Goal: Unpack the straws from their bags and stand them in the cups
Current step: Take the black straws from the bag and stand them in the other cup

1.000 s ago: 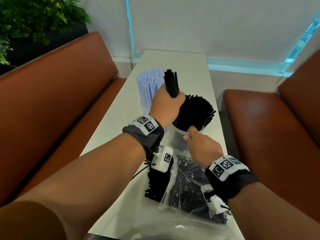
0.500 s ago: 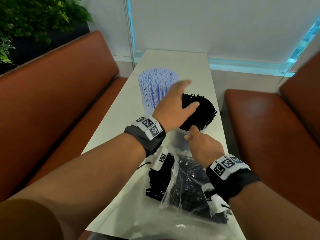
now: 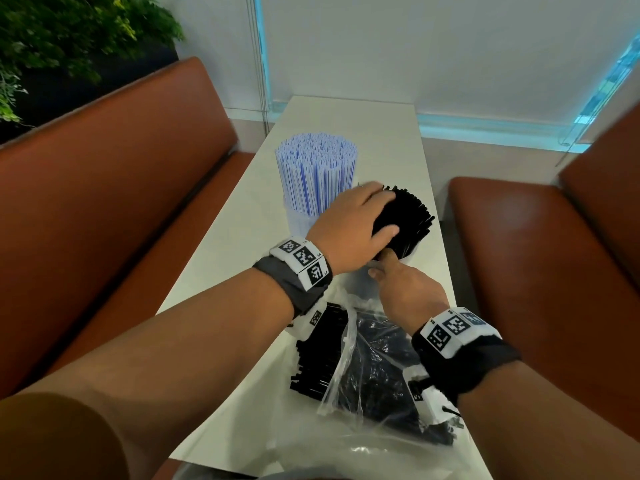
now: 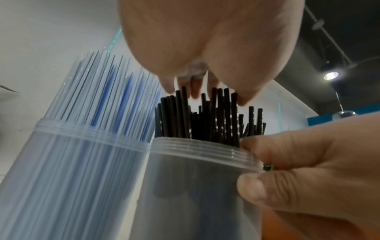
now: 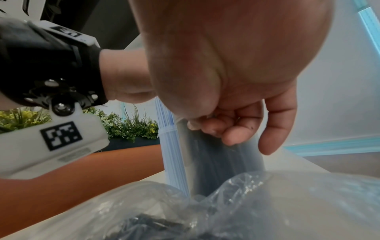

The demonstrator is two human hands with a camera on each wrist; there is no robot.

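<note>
While the left hand (image 3: 349, 230) lies spread over the tops of the black straws (image 3: 410, 220), its fingers (image 4: 195, 87) extended and pressing down on the straw ends rather than closing round any of them, the right hand (image 3: 408, 292) pinches the rim of the translucent cup (image 4: 197, 178) that holds those straws, thumb above and forefinger below the ridged lip (the left wrist view shows this most plainly). Just beside it on the left, and touching it at the rim, stands a second translucent cup (image 4: 72, 170) packed with upright blue-and-white striped straws (image 3: 317, 174), which rise higher than the black ones. Both cups sit on the narrow white table (image 3: 346, 116) between two brown upholstered benches (image 3: 121, 202). Nearer the person, a clear plastic bag (image 3: 374, 375) lies crumpled on the table with more black straws inside it, and a loose bundle of black straws (image 3: 318, 355) lies flat at its left edge, partly outside the plastic. A green plant (image 3: 69, 36) shows behind the left bench.
</note>
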